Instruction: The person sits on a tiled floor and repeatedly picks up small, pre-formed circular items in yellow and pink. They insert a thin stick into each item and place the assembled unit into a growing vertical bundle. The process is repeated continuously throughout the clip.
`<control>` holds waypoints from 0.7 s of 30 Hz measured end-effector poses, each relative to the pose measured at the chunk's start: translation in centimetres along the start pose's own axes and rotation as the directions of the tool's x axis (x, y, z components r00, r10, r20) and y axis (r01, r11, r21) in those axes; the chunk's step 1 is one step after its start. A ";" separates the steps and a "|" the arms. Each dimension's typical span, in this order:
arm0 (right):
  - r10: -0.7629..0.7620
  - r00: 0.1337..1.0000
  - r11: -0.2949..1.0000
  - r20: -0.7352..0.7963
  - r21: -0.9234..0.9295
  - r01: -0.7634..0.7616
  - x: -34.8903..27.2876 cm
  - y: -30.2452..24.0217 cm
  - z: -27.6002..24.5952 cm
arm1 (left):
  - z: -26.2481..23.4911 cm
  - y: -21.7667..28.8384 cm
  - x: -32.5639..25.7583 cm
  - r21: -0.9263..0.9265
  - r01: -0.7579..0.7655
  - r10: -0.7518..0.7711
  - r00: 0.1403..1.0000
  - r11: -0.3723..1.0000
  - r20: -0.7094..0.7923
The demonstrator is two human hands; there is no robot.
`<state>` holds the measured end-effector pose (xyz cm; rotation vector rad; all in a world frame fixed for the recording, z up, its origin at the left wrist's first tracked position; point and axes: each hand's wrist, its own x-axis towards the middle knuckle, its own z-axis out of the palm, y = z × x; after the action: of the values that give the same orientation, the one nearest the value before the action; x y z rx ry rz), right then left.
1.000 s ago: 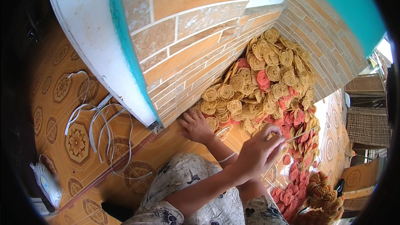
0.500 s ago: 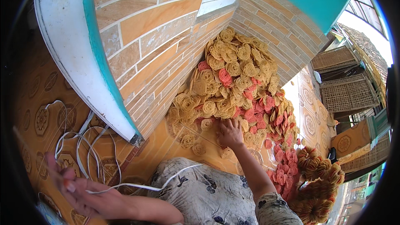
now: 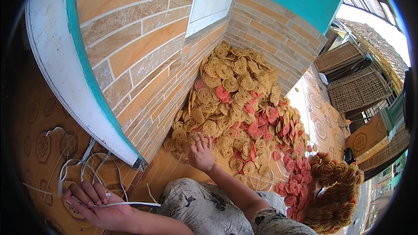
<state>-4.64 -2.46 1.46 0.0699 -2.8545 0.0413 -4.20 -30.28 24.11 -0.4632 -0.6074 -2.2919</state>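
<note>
A heap of round, swirled yellow crackers [image 3: 240, 67] with lacy strands lies against the wall, with pink crackers [image 3: 263, 124] mixed in. My right hand [image 3: 201, 153] is over the heap's near left edge, palm down, fingers spread, with nothing visible in it. Whether the fingertips touch the crackers I cannot tell. At the lower left, my left hand [image 3: 102, 206] has its fingers curled around a narrow white strap [image 3: 137, 203]. One end of the strap passes over my forearm toward my lap. More of it lies in loose loops on the floor beside that hand.
A ring of crackers [image 3: 333, 215] strung tightly together lies at the lower right, beside more pink ones [image 3: 298, 178]. Woven racks [image 3: 359, 91] stand at the far right. A brick-tiled wall [image 3: 130, 56] and a white, teal-edged panel [image 3: 65, 69] bound the left.
My right hand has moved left along the heap's near edge, its fingers now spread. My left hand has shifted right and turned, still with the strap. The whole view has shifted slightly.
</note>
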 end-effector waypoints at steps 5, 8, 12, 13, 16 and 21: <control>-0.099 0.995 0.995 0.032 0.005 0.099 6.1 -1.9 1.8 | 1.2 -2.1 -0.6 0.196 0.090 -0.077 0.994 0.976 -0.074; -0.001 0.999 1.000 0.039 0.006 0.001 5.7 1.1 2.1 | 2.4 -2.8 -0.4 0.348 0.172 -0.099 0.971 0.921 -0.219; 0.050 0.995 0.996 0.087 -0.076 -0.043 0.5 5.9 0.3 | 3.8 -3.4 -1.1 0.363 0.304 -0.266 0.952 0.881 -0.153; 0.101 0.991 0.990 0.092 -0.103 -0.091 -1.3 7.0 -0.4 | 4.2 -3.7 -1.6 0.368 0.362 -0.355 0.931 0.857 -0.090; 0.248 0.969 0.949 -0.027 -0.197 -0.248 -6.3 11.0 -2.8 | 5.3 -5.0 -3.3 0.473 0.450 -0.554 0.826 0.758 0.102; 0.530 0.842 0.805 -0.097 -0.254 -0.536 -10.4 16.5 -6.5 | 7.2 -8.2 -6.6 0.561 0.517 -0.744 0.589 0.646 0.314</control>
<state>6.32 14.72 4.37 -0.7905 -2.7289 -0.2352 -4.48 -17.52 24.46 -0.7553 -1.7792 -2.5800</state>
